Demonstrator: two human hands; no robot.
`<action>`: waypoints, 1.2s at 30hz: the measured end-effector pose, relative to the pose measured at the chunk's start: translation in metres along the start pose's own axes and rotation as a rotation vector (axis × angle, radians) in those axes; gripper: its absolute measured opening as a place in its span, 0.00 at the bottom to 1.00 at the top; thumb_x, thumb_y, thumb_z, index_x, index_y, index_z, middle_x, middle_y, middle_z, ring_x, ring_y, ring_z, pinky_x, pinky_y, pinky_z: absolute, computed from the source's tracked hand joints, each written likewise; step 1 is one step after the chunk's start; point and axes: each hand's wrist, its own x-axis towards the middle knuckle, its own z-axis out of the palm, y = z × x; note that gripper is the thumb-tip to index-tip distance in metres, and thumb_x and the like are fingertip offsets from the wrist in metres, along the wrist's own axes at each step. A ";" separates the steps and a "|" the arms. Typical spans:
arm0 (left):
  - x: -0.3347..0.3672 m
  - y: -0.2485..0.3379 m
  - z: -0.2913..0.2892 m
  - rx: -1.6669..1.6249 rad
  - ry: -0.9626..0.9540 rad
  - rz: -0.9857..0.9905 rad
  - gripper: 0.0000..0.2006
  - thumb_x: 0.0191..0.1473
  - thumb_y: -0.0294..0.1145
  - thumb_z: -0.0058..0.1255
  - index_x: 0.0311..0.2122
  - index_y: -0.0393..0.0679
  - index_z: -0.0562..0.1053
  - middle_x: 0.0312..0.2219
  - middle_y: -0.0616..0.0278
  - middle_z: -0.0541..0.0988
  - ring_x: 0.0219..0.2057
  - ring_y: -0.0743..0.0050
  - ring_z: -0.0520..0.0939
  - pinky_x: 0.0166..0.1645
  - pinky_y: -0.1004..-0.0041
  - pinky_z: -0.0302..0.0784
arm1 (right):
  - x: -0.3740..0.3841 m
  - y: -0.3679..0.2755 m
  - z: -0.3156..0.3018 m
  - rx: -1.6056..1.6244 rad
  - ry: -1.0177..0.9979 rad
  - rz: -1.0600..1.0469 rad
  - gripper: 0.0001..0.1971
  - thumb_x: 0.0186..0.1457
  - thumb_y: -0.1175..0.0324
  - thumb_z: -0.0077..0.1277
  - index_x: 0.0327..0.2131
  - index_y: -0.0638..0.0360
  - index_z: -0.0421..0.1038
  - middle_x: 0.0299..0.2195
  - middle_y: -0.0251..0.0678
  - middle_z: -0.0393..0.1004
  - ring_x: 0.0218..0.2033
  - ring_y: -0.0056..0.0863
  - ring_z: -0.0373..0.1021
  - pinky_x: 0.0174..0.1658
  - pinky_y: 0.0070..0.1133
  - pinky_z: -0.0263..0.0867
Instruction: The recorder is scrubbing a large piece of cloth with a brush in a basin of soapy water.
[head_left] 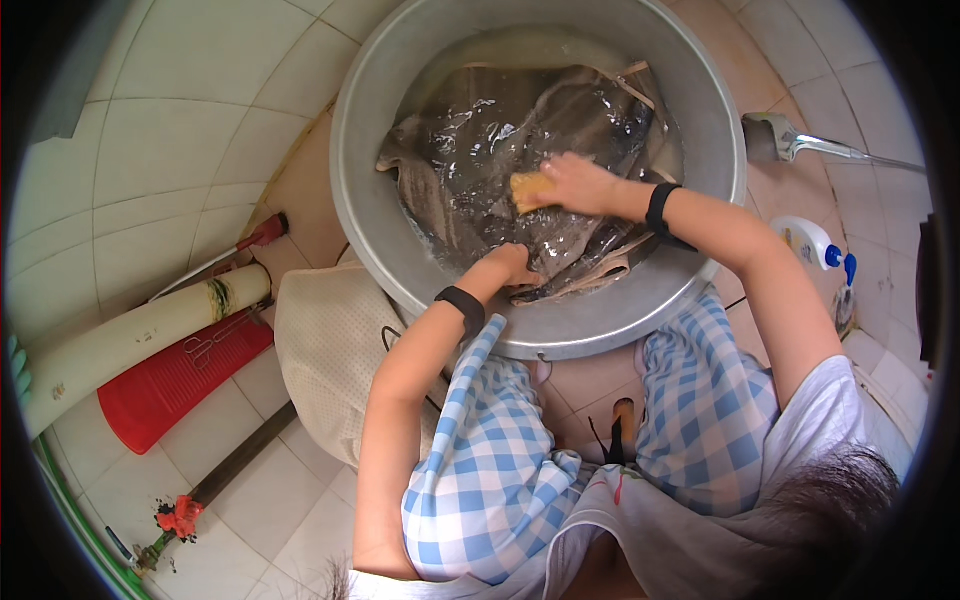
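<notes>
A wide grey metal basin (350, 205) holds murky water and a large soaked dark brown fabric piece (490, 125) with pale edging. My right hand (580, 185) is closed round a yellow block (530, 191) and presses it against the wet fabric near the basin's middle. Whether the block is soap, a sponge or a brush cannot be told. My left hand (512, 265) grips the fabric closer to me, beside its pale-edged near border. The fingertips of that hand are partly hidden in the folds. Both wrists wear black bands.
At left, a cream pipe (140, 335) lies beside a red washboard-like panel (190, 380) and a red-ended brush (265, 230). A cream perforated cover (330, 350) touches the basin's near left. On the right are a white bottle with a blue cap (805, 243) and a metal-handled tool (790, 140).
</notes>
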 end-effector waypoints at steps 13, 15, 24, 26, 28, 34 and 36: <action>0.002 -0.001 -0.007 -0.150 -0.123 -0.045 0.26 0.44 0.55 0.55 0.17 0.36 0.77 0.17 0.57 0.79 0.25 0.62 0.82 0.36 0.68 0.77 | -0.029 0.075 -0.008 -0.068 0.102 0.762 0.28 0.46 0.70 0.51 0.53 0.48 0.58 0.36 0.48 0.64 0.37 0.46 0.65 0.38 0.35 0.62; 0.000 -0.002 -0.006 -0.141 -0.099 -0.031 0.26 0.44 0.55 0.55 0.17 0.35 0.77 0.17 0.57 0.79 0.25 0.63 0.82 0.36 0.68 0.77 | -0.027 0.058 -0.015 0.004 0.054 0.619 0.28 0.43 0.71 0.52 0.52 0.49 0.60 0.34 0.48 0.64 0.36 0.46 0.64 0.37 0.35 0.62; 0.000 0.005 -0.014 -0.127 -0.196 -0.079 0.25 0.40 0.53 0.60 0.23 0.34 0.77 0.22 0.55 0.80 0.29 0.60 0.82 0.38 0.67 0.76 | -0.023 -0.044 -0.013 0.239 -0.065 -0.026 0.25 0.43 0.67 0.53 0.49 0.44 0.63 0.33 0.42 0.64 0.35 0.40 0.64 0.37 0.31 0.61; 0.000 0.006 -0.015 -0.088 -0.191 -0.056 0.25 0.40 0.53 0.60 0.23 0.35 0.77 0.23 0.55 0.81 0.29 0.60 0.82 0.38 0.67 0.76 | -0.025 -0.050 -0.011 0.097 -0.118 -0.054 0.27 0.44 0.66 0.53 0.52 0.41 0.62 0.33 0.39 0.63 0.35 0.37 0.64 0.37 0.29 0.60; -0.002 0.009 -0.019 -0.129 -0.209 -0.090 0.24 0.41 0.53 0.59 0.24 0.35 0.77 0.23 0.54 0.81 0.30 0.60 0.82 0.38 0.68 0.76 | -0.025 -0.040 -0.014 0.152 -0.156 0.015 0.28 0.44 0.65 0.52 0.53 0.39 0.61 0.33 0.38 0.63 0.35 0.36 0.64 0.37 0.27 0.60; 0.000 0.005 -0.016 -0.162 -0.199 -0.100 0.24 0.42 0.52 0.58 0.24 0.35 0.77 0.22 0.56 0.81 0.30 0.61 0.82 0.39 0.68 0.77 | -0.038 0.030 -0.018 0.043 -0.132 0.305 0.28 0.41 0.69 0.52 0.51 0.39 0.64 0.37 0.40 0.64 0.39 0.39 0.64 0.40 0.31 0.60; 0.001 0.002 -0.012 -0.172 -0.186 -0.079 0.24 0.42 0.52 0.58 0.24 0.35 0.77 0.22 0.56 0.81 0.29 0.61 0.82 0.39 0.68 0.77 | -0.048 0.055 -0.017 0.006 -0.113 0.414 0.30 0.43 0.69 0.52 0.53 0.39 0.61 0.38 0.42 0.64 0.41 0.40 0.63 0.41 0.32 0.61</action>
